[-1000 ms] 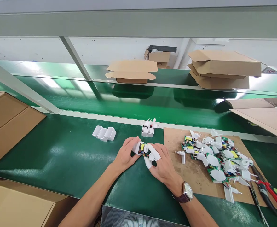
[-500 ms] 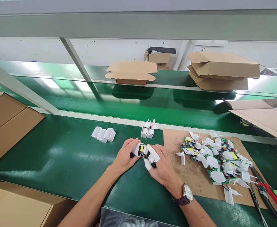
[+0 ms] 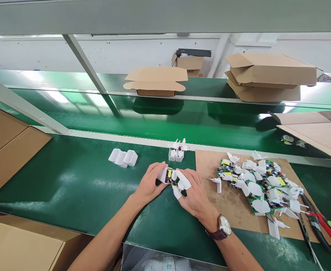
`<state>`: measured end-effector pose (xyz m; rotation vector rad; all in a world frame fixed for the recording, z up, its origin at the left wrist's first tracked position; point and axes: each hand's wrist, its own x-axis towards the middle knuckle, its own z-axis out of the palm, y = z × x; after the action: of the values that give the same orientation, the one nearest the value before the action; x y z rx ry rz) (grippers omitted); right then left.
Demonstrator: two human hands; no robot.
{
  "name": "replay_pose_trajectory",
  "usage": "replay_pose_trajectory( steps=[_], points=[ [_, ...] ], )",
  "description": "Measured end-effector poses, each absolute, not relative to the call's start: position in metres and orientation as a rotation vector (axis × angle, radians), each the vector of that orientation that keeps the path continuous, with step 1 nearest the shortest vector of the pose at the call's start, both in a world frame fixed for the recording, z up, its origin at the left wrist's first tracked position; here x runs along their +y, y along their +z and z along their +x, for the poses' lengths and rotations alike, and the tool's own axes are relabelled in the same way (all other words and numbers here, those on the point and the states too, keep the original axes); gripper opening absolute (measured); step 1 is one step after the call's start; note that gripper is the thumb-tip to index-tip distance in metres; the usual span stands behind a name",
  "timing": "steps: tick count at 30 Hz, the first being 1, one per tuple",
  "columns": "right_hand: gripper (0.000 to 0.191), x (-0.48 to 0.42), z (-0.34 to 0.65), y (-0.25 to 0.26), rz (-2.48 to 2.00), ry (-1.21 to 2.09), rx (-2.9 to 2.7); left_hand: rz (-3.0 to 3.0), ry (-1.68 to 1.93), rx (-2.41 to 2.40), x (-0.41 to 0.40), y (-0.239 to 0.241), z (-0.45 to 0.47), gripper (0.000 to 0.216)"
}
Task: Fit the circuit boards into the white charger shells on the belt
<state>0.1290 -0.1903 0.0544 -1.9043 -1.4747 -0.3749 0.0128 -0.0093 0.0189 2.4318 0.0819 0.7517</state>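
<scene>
My left hand (image 3: 151,183) is closed around a white plastic housing (image 3: 162,175), whose open end faces right. A small circuit board (image 3: 171,176) with a yellow part sits partly in that open end. My right hand (image 3: 195,194), with white covers on the thumb and a finger, is closed on the board's other end; its exact grip is partly hidden by the fingers. Just beyond my hands, two white housings (image 3: 176,155) stand upright with boards and white plug pieces poking out. Several white housings (image 3: 122,157) stand together to the left.
On the right, a cardboard sheet (image 3: 210,210) carries a pile of circuit boards with white plug parts (image 3: 255,188). Red-handled pliers (image 3: 323,226) and tweezers (image 3: 306,235) lie at its right edge. Cardboard boxes (image 3: 12,150) stand at left; flattened cartons (image 3: 269,73) lie on the far ledge.
The circuit board appears slightly farther into the housing, and my right hand has turned a little. The whole view has shifted slightly with my head.
</scene>
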Motion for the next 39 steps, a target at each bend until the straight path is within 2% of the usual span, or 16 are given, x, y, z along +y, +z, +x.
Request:
replay_pose_trajectory(
  steps=[12,39],
  points=[
    [0.067,-0.1918,0.1286,0.0517,-1.913,-0.404,-1.511,2.449,0.806,0.089,-0.0112,0.0228,0.0141,0.071],
    [0.073,-0.1925,0.1293,0.0534,-1.908,-0.42,-1.523,2.458,0.894,0.066,-0.0125,0.02,0.0143,0.073]
  ],
)
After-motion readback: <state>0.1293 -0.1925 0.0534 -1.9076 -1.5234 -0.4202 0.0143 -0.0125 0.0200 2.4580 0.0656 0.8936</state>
